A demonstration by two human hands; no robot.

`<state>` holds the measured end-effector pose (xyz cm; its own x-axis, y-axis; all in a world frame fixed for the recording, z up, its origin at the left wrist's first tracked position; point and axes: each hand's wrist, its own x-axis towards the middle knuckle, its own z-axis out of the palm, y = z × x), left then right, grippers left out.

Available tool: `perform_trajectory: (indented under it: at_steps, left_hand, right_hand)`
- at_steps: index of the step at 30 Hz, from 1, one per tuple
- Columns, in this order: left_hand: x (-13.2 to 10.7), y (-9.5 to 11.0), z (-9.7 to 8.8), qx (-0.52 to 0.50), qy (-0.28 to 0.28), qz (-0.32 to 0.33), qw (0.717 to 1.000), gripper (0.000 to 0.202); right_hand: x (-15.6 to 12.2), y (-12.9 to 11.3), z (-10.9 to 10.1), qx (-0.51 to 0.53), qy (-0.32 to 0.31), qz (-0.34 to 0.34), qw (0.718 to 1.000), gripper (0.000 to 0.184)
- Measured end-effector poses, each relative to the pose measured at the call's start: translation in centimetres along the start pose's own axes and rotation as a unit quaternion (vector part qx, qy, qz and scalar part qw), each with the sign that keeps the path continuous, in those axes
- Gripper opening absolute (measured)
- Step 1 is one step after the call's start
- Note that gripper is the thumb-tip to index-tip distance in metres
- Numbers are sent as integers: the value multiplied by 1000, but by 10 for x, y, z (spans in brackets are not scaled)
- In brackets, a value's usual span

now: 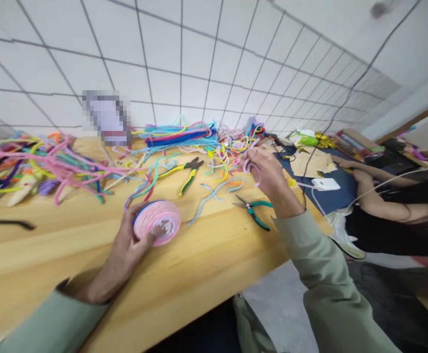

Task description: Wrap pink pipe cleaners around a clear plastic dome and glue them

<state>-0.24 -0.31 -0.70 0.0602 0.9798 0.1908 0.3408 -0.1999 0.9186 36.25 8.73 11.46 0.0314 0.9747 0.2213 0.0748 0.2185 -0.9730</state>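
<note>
Using the pink coil as the landmark: far to its left, a jumbled heap of chenille stems [61, 166], mostly pink with yellow, green and purple, is spreading over the tabletop [206, 279]. Beyond the coil and a little left, a pixelated panel [107, 115] is leaning by the tiled wall [195, 63].

Just left of the coil, the left hand [127, 245] is grasping it by the side, its thumb resting over the pale middle. The pink coil [168, 211] itself is tilting above the tabletop, its rows showing around the side and blue showing along the far edge. Beyond it, yellow-and-green pliers [187, 184] are lying open, with a bundle of blue and pink stems [180, 136] behind them.

Right of the coil, loose light-blue stems [199, 208] and teal-handled pliers [251, 211] are lying untouched. Farther right and beyond, the right hand [267, 174] is pinching a curled lilac stem [257, 174], well apart from the coil. At the far right, another person's arm [383, 201] is resting.

Judging progress, the coil is looking largely wound, while the lilac stem is looking shaped but unattached; many stems are remaining loose, and how much work is remaining I cannot tell.
</note>
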Motion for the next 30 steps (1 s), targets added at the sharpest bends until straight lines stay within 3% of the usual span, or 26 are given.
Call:
perform_trajectory:
  at_steps: [5,11,15,22,30]
  left_hand:
    - [2,8,4,-43,-18,33,998,78]
    - [5,4,2,-63,-20,59,996,71]
    - [5,4,3,-67,-28,65,995,69]
    - [9,-1,3,-55,-11,68,996,64]
    - [11,-4,3,-42,-4,66,997,68]
  right_hand:
    - [-52,18,40,54,3,35,998,32]
    - [-69,65,85,-15,-19,13,1000,29]
    - [-67,80,84,13,-24,35,999,29]
    - [-58,78,73,97,-37,51,993,48]
    - [-54,79,67,156,-43,54,985,40]
